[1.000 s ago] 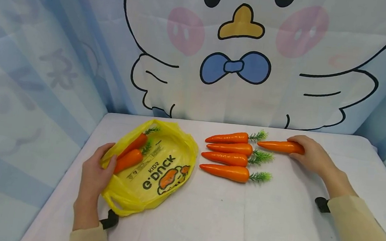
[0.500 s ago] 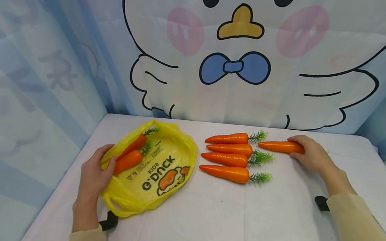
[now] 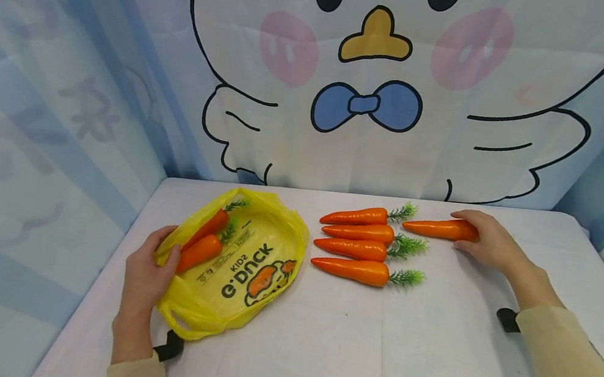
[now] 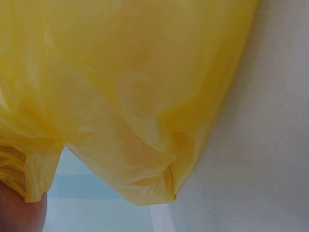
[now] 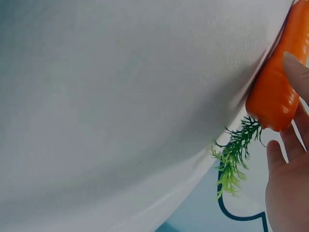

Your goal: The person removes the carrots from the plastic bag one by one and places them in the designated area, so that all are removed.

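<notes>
My left hand point(image 3: 147, 270) pinches the left edge of a yellow plastic bag point(image 3: 246, 318), with the thumb over the rim. Two toy carrots point(image 3: 201, 253) lie inside the bag on its left side, green tops pointing toward the back right. In the left wrist view the yellow plastic point(image 4: 120, 96) covers much of the frame. At the right, my right hand point(image 3: 495, 245) holds another toy carrot point(image 3: 436, 228) by its thick end, tip pointing left. The right wrist view shows the thumb on the carrot point(image 5: 273, 99) and its green leaves point(image 5: 234, 159) hanging free.
Several more toy carrots point(image 3: 354, 270) lie in a stacked column between the bag and my right hand, tips to the left. The held carrot's tip is close to their leaves. A white cloth point(image 3: 339, 364) covers the table. A printed curtain point(image 3: 360, 158) stands behind it.
Almost nothing differs. My right wrist and sleeve have shifted very slightly to the right, with the carrot still in the fingers. The left hand and the bag stay in place.
</notes>
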Demonstrator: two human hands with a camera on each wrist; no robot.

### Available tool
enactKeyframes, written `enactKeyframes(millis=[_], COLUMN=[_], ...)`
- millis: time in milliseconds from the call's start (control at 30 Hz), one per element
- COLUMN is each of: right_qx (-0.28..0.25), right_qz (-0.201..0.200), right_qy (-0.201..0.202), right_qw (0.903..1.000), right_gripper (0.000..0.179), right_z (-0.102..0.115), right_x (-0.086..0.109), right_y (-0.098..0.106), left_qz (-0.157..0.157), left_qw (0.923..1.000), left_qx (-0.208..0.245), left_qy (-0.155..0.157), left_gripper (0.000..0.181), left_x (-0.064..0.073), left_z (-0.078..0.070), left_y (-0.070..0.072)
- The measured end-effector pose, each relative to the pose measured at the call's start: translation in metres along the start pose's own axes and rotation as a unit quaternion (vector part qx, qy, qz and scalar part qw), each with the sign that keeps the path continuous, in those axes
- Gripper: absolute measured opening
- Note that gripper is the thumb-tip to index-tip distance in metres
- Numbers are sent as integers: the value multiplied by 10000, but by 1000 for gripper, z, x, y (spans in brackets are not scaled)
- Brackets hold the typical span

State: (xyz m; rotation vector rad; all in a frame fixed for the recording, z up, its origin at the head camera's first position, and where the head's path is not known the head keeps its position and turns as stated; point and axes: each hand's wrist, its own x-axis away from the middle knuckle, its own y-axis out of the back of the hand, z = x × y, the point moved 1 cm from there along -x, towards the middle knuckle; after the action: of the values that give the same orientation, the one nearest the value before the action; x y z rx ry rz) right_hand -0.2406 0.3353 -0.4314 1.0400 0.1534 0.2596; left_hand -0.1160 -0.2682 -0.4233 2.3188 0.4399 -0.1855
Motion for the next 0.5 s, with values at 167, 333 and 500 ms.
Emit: enactKeyframes(millis=[167,333,500], right_qx=[-26,-15,-36], right_qz=[-105,-146,-214], right_qy=[71,98,92], right_qw=[9999,9998,9997], right_gripper=[58,56,57], right_z=[4,8,9], right_x=[3,4,6], right_y=[3,5,5], left_qz=[-14,-31,-27], left_qw=[10000,10000,10000], left_qx=[7,12,34], left_qy=[0,-6,16], left_gripper=[41,41,41], left_x=[0,0,0], left_z=[0,0,-1], left_y=[0,0,0])
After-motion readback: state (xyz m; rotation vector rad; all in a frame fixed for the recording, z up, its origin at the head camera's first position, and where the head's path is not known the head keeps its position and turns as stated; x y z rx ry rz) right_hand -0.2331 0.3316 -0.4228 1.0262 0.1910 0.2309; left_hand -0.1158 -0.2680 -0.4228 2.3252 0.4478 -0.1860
